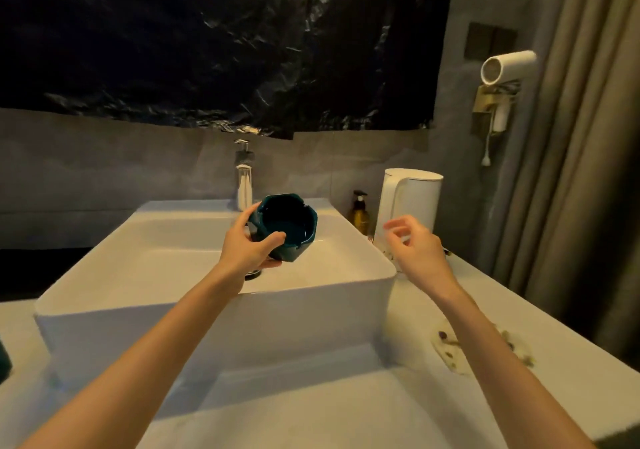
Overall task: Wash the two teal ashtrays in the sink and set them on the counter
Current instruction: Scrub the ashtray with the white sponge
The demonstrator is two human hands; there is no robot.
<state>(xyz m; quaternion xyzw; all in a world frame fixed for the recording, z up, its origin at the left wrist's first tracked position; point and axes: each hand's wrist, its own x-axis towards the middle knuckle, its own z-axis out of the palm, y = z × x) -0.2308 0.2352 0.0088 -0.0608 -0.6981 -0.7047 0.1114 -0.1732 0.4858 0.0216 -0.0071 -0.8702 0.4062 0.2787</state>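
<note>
Teal ashtray (pixel 285 218): judged rigid, glazed, likely slippery when wet and breakable; best gripped across its thick outer wall. Dark bowl, notched rim, mouth tipped toward the camera. Held at frame centre over the sink (pixel 214 310), near the faucet (pixel 244 178). Left hand (pixel 242 251) wraps its side, thumb on the rim. Right hand (pixel 415 248), centre-right, is loosely curled and empty.

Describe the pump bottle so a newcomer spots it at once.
Find the white rectangular sink. By its far right corner stands a tall white kettle, and the pump bottle sits between kettle and sink. It alone is small and amber, with a black pump.
</note>
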